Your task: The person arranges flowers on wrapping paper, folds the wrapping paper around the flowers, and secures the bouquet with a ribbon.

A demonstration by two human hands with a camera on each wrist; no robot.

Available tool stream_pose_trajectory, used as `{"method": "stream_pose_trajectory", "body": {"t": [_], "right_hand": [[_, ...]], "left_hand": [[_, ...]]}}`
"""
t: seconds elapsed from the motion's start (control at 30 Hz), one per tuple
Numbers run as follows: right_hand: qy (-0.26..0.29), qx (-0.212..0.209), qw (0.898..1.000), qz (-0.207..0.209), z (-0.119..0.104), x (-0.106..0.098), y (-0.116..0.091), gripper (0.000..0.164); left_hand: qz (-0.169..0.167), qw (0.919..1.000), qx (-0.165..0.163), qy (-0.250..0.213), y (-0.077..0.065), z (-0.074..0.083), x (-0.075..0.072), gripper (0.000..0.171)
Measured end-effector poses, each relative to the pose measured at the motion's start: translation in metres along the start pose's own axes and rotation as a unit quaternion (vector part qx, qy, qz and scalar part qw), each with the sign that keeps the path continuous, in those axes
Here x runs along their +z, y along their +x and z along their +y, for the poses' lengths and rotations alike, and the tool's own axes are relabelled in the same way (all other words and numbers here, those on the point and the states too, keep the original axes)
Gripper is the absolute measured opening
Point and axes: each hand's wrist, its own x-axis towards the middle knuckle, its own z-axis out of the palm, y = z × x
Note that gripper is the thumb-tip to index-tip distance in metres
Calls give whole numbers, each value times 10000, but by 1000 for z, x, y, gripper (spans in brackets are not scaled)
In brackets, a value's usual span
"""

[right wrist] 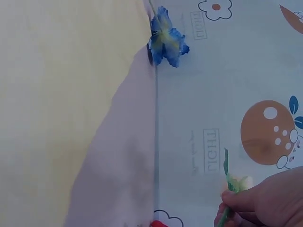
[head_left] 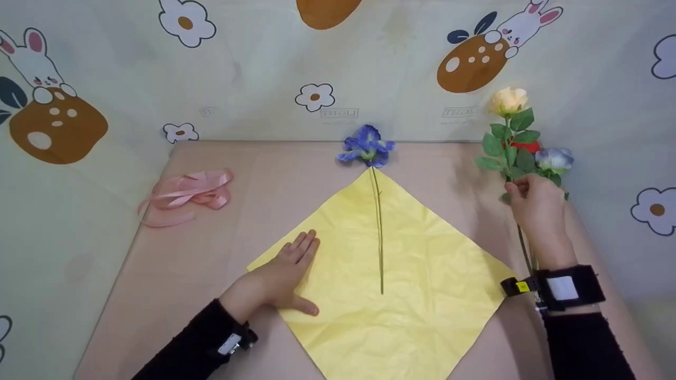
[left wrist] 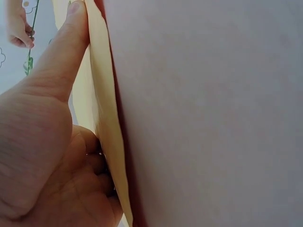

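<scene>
pale rabbit-printed backdrop (head_left: 253,79), pinkish worktop (head_left: 211,248): one peach artificial rose (head_left: 509,100) held right of a yellow diamond-shaped paper sheet (head_left: 422,274).
the right hand (head_left: 541,211), nearer the rose, pinches its leafy green stem, bloom pointing away from the person; to that hand's left, a ruffled blue-violet artificial flower (head_left: 368,145) lies with its thin stem running down the sheet's upper middle, roughly the same way. the left hand (head_left: 282,274) rests on the sheet's left part, fingers straight, thumb spread wide, gripping nothing.
</scene>
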Motion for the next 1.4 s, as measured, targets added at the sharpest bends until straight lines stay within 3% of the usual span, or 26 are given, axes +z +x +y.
{"method": "stream_pose_trajectory", "body": {"t": [0.3, 0.5, 0.63, 1.03, 1.4], "right_hand": [[1064, 128, 9928, -537, -23, 21, 1, 37], [2309, 185, 9698, -762, -47, 51, -5, 35], [2688, 182, 9591, -866, -65, 74, -10, 30], [3047, -94, 9422, -1392, -109, 112, -20, 19], [2883, -214, 9421, -1702, -125, 140, -23, 19]], "left_hand": [[42, 9999, 78, 91, 0, 0, 0, 135], [111, 9997, 200, -51, 0, -1, 0, 135], [133, 9996, 243, -35, 0, -2, 2, 136], [113, 9998, 176, -35, 0, 0, 0, 136], [100, 9997, 121, 168, -1, -2, 1, 137]]}}
